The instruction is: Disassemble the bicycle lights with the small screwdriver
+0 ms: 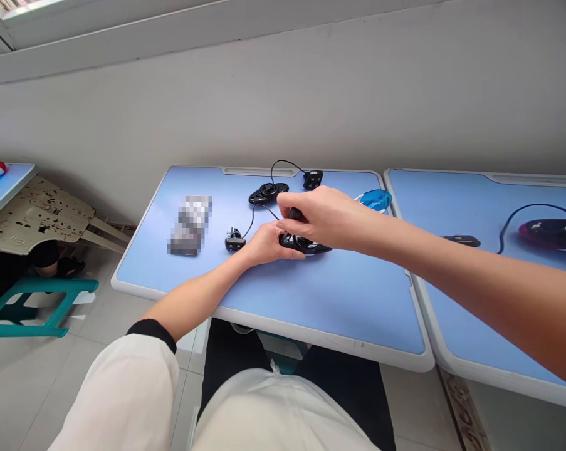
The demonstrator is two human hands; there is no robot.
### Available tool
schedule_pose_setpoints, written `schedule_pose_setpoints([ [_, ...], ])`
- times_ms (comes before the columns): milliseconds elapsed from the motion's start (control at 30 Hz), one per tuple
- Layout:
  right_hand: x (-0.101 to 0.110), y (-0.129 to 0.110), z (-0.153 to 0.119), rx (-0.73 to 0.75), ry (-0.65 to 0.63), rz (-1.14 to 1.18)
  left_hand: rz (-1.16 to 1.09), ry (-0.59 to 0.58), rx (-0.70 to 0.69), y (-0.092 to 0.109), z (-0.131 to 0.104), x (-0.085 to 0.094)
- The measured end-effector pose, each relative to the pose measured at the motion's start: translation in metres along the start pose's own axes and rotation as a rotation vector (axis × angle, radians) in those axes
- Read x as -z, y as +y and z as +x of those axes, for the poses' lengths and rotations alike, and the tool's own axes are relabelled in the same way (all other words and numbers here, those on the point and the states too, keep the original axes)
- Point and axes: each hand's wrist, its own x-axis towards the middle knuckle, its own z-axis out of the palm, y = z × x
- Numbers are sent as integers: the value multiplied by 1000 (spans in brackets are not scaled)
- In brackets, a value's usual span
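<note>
My left hand [269, 243] is wrapped round the near end of a glossy black oval device [318, 248], which lies on the blue tabletop. A thin cable joins this device to a small black block [235, 242] on its left. Above the device, my right hand [327, 216] is closed round a dark, rounded handle [296, 215]. The tool's lower end is hidden, so its kind cannot be made out. Just behind the hands lies a second black oval device [268, 193], wired to another small black block [313, 180] with light dots on its face.
A transparent blue piece [375, 200] lies near the table's right edge. On the left is a pixelated flat object [190, 225]. The adjoining right table bears a dark purple-black device [551, 234] with a cable. At far left are a teal stool [52, 307] and part of another person.
</note>
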Motion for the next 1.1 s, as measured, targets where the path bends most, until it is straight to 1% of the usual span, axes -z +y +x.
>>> schedule_pose_setpoints([
  [67,2,3,-1,17,-30,41,10,-20,19,-1,1,0],
  [133,4,4,-1,18,-49,50,25,-9,17,-2,1,0],
  [233,2,1,-1,-25,-9,-1,36,31,6,-2,1,0],
  [300,-1,-1,0,-43,32,-45,39,35,7,-3,2,0],
  [400,-3,0,0,12,51,-26,42,11,27,-2,1,0],
  [500,-2,2,0,100,11,16,46,-14,54,1,1,2],
  [533,-2,2,0,104,1,0,41,-9,47,2,0,2],
  [667,-1,0,2,29,3,-117,19,30,19,6,0,2],
  [867,-1,4,2,102,-3,5,66,-18,76,2,1,2],
  [933,0,3,2,68,4,-5,62,-2,66,2,1,1],
  [1033,0,-1,2,-17,26,-81,60,56,32,4,1,1],
  [1100,0,-2,2,-17,29,-91,47,56,17,3,1,1],
])
